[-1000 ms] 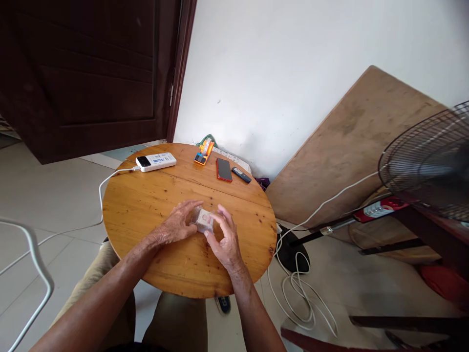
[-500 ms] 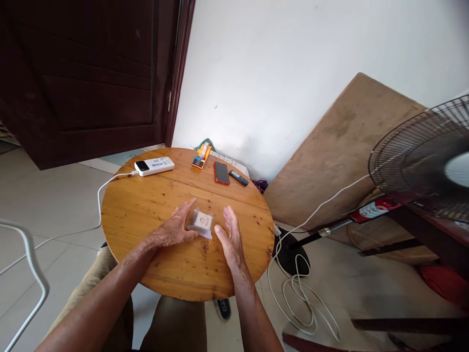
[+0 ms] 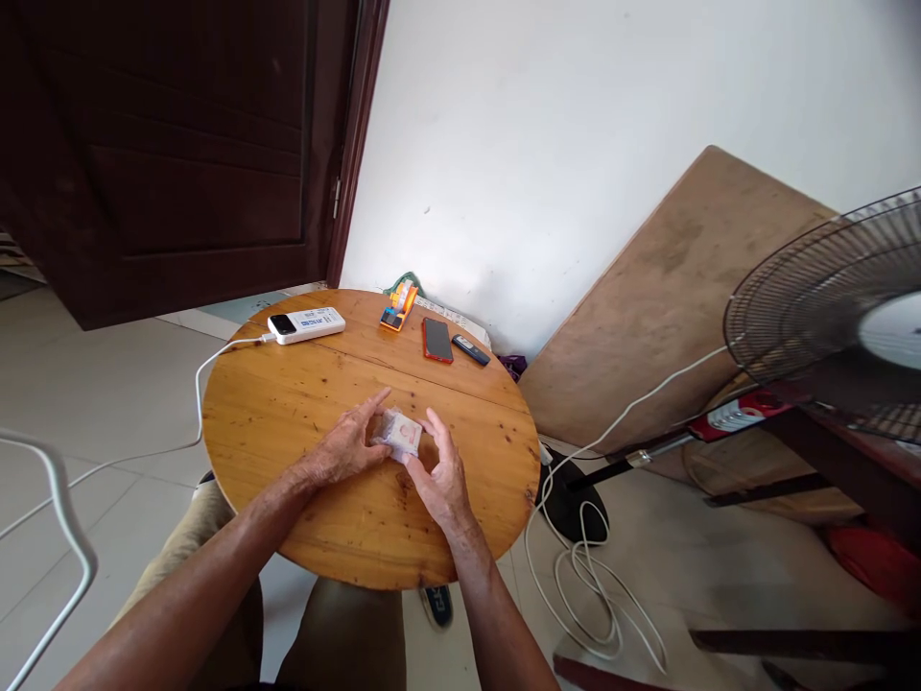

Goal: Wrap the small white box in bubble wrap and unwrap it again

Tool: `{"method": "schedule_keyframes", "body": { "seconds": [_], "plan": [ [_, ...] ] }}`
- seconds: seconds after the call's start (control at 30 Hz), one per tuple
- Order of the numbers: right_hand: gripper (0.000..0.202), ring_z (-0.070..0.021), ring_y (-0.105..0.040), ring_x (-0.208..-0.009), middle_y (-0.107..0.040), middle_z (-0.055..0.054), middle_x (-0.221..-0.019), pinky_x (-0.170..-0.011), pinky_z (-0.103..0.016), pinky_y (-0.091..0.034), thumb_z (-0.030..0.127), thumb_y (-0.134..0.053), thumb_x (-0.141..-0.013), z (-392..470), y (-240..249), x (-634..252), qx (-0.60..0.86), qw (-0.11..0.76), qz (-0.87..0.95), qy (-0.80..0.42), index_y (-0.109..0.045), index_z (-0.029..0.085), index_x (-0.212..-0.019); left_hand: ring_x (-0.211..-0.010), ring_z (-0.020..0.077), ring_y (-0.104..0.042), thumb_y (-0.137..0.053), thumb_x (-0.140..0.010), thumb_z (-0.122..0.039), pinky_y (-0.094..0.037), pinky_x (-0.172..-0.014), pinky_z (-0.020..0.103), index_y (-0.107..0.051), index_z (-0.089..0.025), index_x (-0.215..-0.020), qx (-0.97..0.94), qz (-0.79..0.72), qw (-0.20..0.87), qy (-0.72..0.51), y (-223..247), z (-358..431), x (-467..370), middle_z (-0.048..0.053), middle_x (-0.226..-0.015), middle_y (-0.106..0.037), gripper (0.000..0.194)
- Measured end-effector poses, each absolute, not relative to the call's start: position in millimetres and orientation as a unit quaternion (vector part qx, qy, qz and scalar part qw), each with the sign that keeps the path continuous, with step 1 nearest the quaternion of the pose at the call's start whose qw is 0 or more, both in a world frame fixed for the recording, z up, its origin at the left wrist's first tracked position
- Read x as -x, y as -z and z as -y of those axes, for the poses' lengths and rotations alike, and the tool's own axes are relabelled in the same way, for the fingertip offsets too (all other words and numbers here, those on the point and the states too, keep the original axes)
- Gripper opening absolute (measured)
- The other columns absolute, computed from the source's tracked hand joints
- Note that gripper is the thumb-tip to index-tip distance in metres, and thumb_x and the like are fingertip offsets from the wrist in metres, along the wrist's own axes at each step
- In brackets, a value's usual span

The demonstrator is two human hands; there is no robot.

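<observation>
A small white box (image 3: 403, 434) in clear, crinkled plastic wrap, with a reddish print on top, is between my hands over the middle of the round wooden table. My left hand (image 3: 350, 444) grips its left side, thumb along the near edge and fingers at the far left. From the right, my right hand (image 3: 440, 472) holds it with the thumb at the near corner and curved fingers by the far right side. Whether the box rests on the wood or is slightly raised, I cannot tell.
On the table (image 3: 288, 413) lie a white power bank (image 3: 308, 326) with a cable, an orange tape dispenser (image 3: 398, 307), a red-edged phone (image 3: 436, 341) and a dark remote-like object (image 3: 470, 349). A fan (image 3: 841, 307) and loose cable (image 3: 597, 595) are on the right.
My right hand has moved left and closed on the wrapped box, which has shifted and turned slightly. My left hand has closed in on its left side.
</observation>
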State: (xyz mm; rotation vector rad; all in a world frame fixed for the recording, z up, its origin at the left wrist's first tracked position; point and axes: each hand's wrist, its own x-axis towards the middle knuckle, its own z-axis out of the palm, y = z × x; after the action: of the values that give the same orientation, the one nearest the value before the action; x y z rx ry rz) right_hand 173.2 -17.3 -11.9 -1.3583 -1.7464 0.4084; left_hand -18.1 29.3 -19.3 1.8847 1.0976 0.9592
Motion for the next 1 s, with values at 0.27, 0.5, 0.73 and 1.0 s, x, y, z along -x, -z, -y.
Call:
{"method": "schedule_keyframes", "body": {
  "seconds": [0.27,0.5,0.73,1.0],
  "plan": [
    [0.078,-0.0281,-0.049,-0.132,-0.052,-0.011,-0.143,-0.112,-0.047,-0.037,0.018,-0.062,-0.074,14.9,18.6,-173.2,0.570,0.396,0.692,-0.199,-0.036,0.021,-0.147,-0.129,0.0327,-0.050,-0.071,-0.072,-0.032,-0.038,-0.110,0.049,-0.037,-0.016,-0.147,-0.769,-0.453,0.307,-0.331,15.7,-25.7,18.0,0.016,-0.135,-0.058,0.085],
    [0.076,-0.0296,-0.048,-0.133,-0.051,-0.013,-0.145,-0.113,-0.051,-0.036,0.025,-0.064,-0.075,15.1,20.9,-175.3,0.589,0.396,0.664,-0.237,-0.038,0.020,-0.146,-0.130,0.0321,-0.050,-0.070,-0.070,-0.025,-0.038,-0.112,0.047,-0.043,-0.015,-0.144,-0.755,-0.441,0.329,-0.357,10.2,-22.9,20.1,0.016,-0.139,-0.055,0.079],
    [0.072,-0.0282,-0.052,-0.130,-0.055,-0.014,-0.140,-0.111,-0.049,-0.039,0.029,-0.058,-0.081,15.7,20.7,-174.8,0.586,0.396,0.656,-0.264,-0.034,0.018,-0.148,-0.109,0.0222,-0.065,-0.062,-0.072,-0.019,-0.049,-0.102,0.042,-0.038,-0.017,-0.145,-0.710,-0.383,0.428,-0.407,24.9,-30.7,18.5,0.011,-0.124,-0.067,0.077],
    [0.072,-0.0282,-0.051,-0.130,-0.054,-0.013,-0.142,-0.111,-0.050,-0.039,0.026,-0.061,-0.077,16.8,19.2,-176.5,0.580,0.415,0.653,-0.256,-0.038,0.019,-0.146,-0.093,0.0208,-0.066,-0.062,-0.068,-0.019,-0.055,-0.085,0.037,-0.048,-0.013,-0.138,-0.697,-0.418,0.411,-0.413,19.0,-27.9,20.7,0.012,-0.118,-0.065,0.072]
  ]
}}
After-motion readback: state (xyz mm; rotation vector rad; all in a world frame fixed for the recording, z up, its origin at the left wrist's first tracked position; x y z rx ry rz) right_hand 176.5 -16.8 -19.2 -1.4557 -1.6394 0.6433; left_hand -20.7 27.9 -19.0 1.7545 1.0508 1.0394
